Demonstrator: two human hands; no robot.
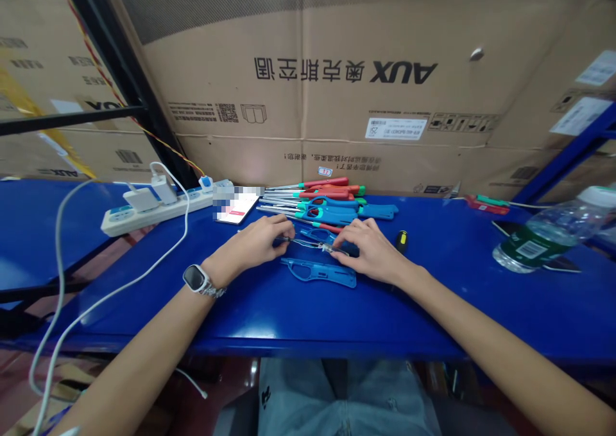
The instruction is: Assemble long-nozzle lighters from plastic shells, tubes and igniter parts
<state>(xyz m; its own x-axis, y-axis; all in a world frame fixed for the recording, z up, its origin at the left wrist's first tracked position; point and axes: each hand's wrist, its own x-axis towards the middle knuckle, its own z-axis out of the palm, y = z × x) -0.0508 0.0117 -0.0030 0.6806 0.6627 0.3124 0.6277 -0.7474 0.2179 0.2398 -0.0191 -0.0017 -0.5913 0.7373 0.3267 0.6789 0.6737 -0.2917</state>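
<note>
My left hand (260, 242), wearing a watch at the wrist, pinches the dark end of a thin rod-like part (283, 238). My right hand (368, 250) is closed on a small pale lighter inner part (329, 248). Thin wires (308, 243) run between the two hands. Just below them a blue lighter shell half (320, 273) lies with its hollow inside up. Another blue shell piece (317, 234) shows behind the wires, partly covered by my right hand. Farther back, several long-nosed lighters (332, 208) in red and blue lie in a pile, metal tubes to the left.
A phone (238, 206) and a white power strip (168, 212) with chargers lie to the left. A yellow-black screwdriver (401, 241) is beside my right hand. A water bottle (548, 237) rests at the right by a red-green tool (487, 204). A large cardboard box (337, 108) walls off the back.
</note>
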